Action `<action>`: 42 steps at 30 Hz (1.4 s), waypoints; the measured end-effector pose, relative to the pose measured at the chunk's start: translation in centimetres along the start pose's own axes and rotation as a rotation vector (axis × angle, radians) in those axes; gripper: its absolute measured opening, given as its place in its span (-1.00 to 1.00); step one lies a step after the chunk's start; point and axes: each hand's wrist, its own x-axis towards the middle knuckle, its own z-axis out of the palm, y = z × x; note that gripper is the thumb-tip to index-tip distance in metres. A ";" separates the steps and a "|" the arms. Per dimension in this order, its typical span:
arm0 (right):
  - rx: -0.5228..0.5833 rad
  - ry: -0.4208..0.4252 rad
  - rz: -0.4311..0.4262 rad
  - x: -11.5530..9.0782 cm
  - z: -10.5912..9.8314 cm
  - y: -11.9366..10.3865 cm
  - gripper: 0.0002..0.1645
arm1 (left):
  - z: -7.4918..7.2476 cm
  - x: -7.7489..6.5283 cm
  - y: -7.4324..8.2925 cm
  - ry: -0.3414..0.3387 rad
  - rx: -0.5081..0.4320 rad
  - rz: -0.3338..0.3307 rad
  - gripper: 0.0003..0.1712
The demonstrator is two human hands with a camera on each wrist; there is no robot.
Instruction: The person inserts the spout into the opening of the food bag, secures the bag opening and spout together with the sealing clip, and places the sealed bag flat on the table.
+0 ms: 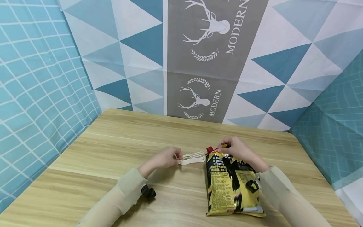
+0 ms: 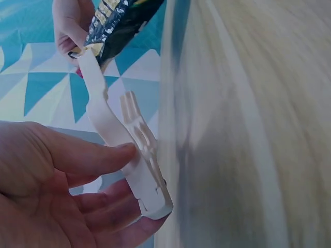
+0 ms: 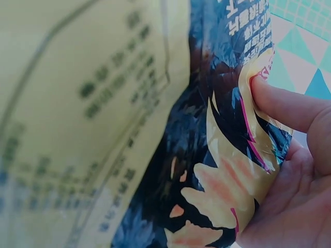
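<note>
A yellow and black snack bag (image 1: 221, 186) lies upright in front of me on the wooden table, its printed back facing up. My right hand (image 1: 234, 148) pinches its top edge; in the right wrist view the thumb (image 3: 287, 108) presses on the crinkled film. To the left, my left hand (image 1: 169, 157) holds a long white plastic bag clip (image 1: 191, 161) between thumb and fingers. The clip's two arms (image 2: 116, 132) stand apart, and its far end reaches the bag's top left corner. A small red piece (image 1: 209, 149) sits at that corner; how it is attached cannot be told.
The wooden table (image 1: 113, 145) runs back to a patterned wall cloth (image 1: 141, 63). Blue gridded cloth (image 1: 37, 94) hangs along the left side, and teal cloth (image 1: 334, 135) along the right. Each wrist carries a small black camera (image 1: 148, 192).
</note>
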 end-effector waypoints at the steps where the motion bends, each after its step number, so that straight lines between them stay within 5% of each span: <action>1: 0.003 0.004 0.003 0.0 0.0 0.0 -0.90 | 0.0 0.1 0.1 -0.002 -0.009 0.006 -0.84; 31: -0.116 0.143 -0.081 0.2 0.4 -1.1 -0.83 | 0.4 1.5 3.3 0.007 -0.144 0.004 -0.92; 42: -0.060 0.168 -0.075 0.2 0.7 -1.4 -0.81 | 0.7 1.8 3.8 0.001 -0.148 0.026 -0.91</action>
